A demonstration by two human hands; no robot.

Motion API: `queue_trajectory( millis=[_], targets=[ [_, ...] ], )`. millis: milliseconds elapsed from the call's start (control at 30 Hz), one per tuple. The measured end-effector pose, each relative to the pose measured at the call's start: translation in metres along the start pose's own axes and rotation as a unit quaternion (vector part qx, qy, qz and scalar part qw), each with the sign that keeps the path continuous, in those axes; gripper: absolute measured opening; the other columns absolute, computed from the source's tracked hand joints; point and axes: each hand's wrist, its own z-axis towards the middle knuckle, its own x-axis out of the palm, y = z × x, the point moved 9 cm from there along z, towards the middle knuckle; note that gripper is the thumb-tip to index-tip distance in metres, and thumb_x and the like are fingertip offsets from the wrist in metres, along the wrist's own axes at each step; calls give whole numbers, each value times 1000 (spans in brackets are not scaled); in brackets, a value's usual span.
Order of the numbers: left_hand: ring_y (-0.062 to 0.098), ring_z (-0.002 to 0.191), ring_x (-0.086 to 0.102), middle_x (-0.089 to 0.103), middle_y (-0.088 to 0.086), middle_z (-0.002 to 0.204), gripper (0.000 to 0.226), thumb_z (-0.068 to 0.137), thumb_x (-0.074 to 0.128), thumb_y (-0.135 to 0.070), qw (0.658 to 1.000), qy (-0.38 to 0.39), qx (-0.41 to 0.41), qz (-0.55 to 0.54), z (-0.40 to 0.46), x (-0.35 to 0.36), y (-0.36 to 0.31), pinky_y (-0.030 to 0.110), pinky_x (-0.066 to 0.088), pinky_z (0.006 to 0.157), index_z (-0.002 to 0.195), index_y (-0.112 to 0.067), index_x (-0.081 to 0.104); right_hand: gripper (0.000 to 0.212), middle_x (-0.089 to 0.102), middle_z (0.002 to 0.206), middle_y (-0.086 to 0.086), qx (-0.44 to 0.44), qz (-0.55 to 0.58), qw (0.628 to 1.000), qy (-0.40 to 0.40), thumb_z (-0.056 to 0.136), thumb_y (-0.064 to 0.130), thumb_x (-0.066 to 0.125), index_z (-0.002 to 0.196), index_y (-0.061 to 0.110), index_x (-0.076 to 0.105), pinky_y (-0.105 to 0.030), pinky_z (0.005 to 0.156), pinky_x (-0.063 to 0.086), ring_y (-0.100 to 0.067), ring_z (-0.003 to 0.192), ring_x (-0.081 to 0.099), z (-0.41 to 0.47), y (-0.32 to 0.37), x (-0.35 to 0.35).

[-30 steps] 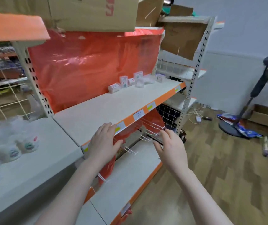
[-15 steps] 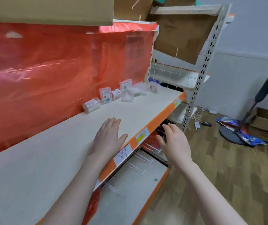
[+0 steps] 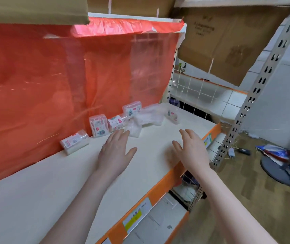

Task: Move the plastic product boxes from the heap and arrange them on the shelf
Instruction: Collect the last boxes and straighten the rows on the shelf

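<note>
Along the back of the cream-white shelf board, against a translucent red plastic sheet, small clear plastic product boxes with printed labels sit in a loose row. Leftmost is one lying on its side; next, a box standing upright, then a tilted one leaning just beside it, and a taller upright box behind. A crumpled clear plastic wrapper lies to the right of these, and one more small box stands apart near the shelf's far end.

Over the bare middle of the shelf the left hand reaches forward, fingers straight and spread, holding nothing — its fingertips lie near the tilted box and the wrapper, though contact cannot be made out. To its right the right hand hovers above the shelf near the orange front edge strip, fingers likewise extended and relaxed, its grip empty.

Brown cardboard cartons sit overhead; farther right stands a perforated grey upright post, with wood-pattern flooring beyond.
</note>
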Motion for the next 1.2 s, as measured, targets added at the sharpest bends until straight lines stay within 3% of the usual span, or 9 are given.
queue_trajectory(
  millis=[233, 400, 567, 700, 967, 1100, 1200],
  targets=[
    [14, 144, 13, 21, -3, 155, 60, 93, 50, -42, 994, -26, -107, 20, 61, 40, -15, 32, 18, 114, 146, -21, 30, 38, 57, 108, -14, -94, 61, 993, 30, 88, 19, 56, 123, 4, 55, -37, 83, 37, -33, 102, 53, 111, -35, 42],
    [11, 143, 13, 21, -6, 155, 61, 93, 51, -42, 983, -43, -171, 42, 89, 53, -30, 29, 18, 113, 146, -22, 29, 34, 55, 117, -16, -145, 89, 982, 77, 92, 21, 52, 120, 3, 54, -39, 89, 35, -34, 110, 49, 170, -45, 67],
    [11, 143, 14, 23, -6, 154, 60, 93, 50, -42, 976, -43, -200, 72, 105, 60, -33, 28, 19, 111, 145, -22, 30, 36, 51, 125, -13, -152, 144, 971, 118, 93, 21, 48, 126, 6, 50, -39, 84, 41, -31, 113, 48, 193, -49, 90],
    [12, 143, 14, 23, -4, 155, 60, 93, 50, -42, 974, -31, -203, 92, 116, 64, -30, 28, 18, 111, 145, -21, 30, 42, 48, 132, -8, -141, 189, 961, 144, 94, 18, 46, 136, 14, 44, -36, 82, 41, -29, 114, 50, 202, -53, 105],
    [13, 140, 20, 29, -5, 151, 61, 91, 53, -41, 980, -6, -164, 108, 147, 71, -33, 30, 23, 108, 144, -20, 32, 41, 50, 129, -1, -119, 281, 936, 177, 93, 16, 48, 134, 20, 49, -22, 79, 31, -20, 113, 50, 210, -63, 115],
    [13, 136, 26, 33, -7, 148, 61, 89, 54, -44, 982, 17, -147, 115, 159, 75, -30, 33, 31, 103, 143, -23, 33, 42, 52, 124, -1, -88, 326, 920, 198, 92, 14, 47, 133, 20, 51, -29, 91, 40, -20, 108, 54, 215, -71, 117],
    [15, 135, 28, 32, -5, 148, 62, 90, 52, -47, 983, 53, -133, 117, 167, 80, -27, 34, 31, 103, 143, -23, 32, 41, 58, 116, 0, -41, 384, 893, 229, 88, 9, 50, 128, 19, 57, -22, 80, 43, -14, 94, 59, 221, -79, 119]
  ],
)
